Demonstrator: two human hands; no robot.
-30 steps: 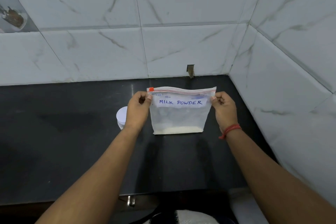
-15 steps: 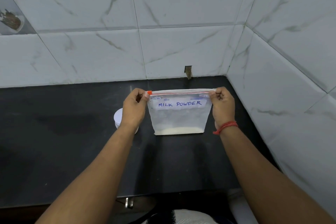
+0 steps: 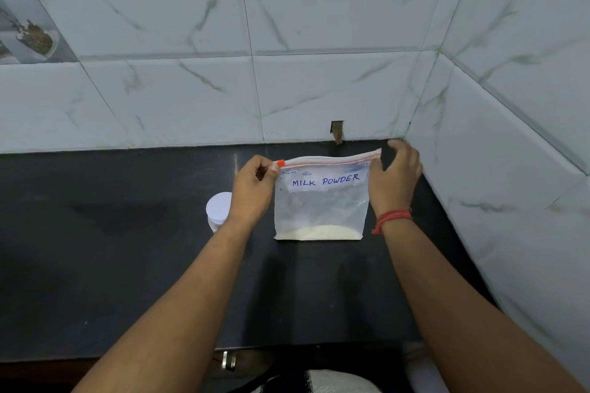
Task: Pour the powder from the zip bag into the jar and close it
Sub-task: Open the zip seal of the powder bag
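A clear zip bag (image 3: 320, 207) labelled MILK POWDER stands upright on the black counter (image 3: 111, 249), with a thin layer of white powder at its bottom. Its orange slider sits at the top left corner. My left hand (image 3: 253, 190) pinches that top left corner by the slider. My right hand (image 3: 394, 180) is at the top right corner, thumb side on the bag's edge and fingers spread apart behind it. A jar with a white lid (image 3: 218, 210) stands just left of the bag, partly hidden behind my left wrist.
White marble-pattern tiled walls close the counter at the back and on the right (image 3: 510, 169). A small hole in the wall (image 3: 337, 131) sits just behind the bag. The counter's front edge runs below my forearms.
My right hand's fingers have spread apart at the bag's top right corner, where they were pinched before. The bag's top right edge has lifted slightly. My left hand keeps its pinch.
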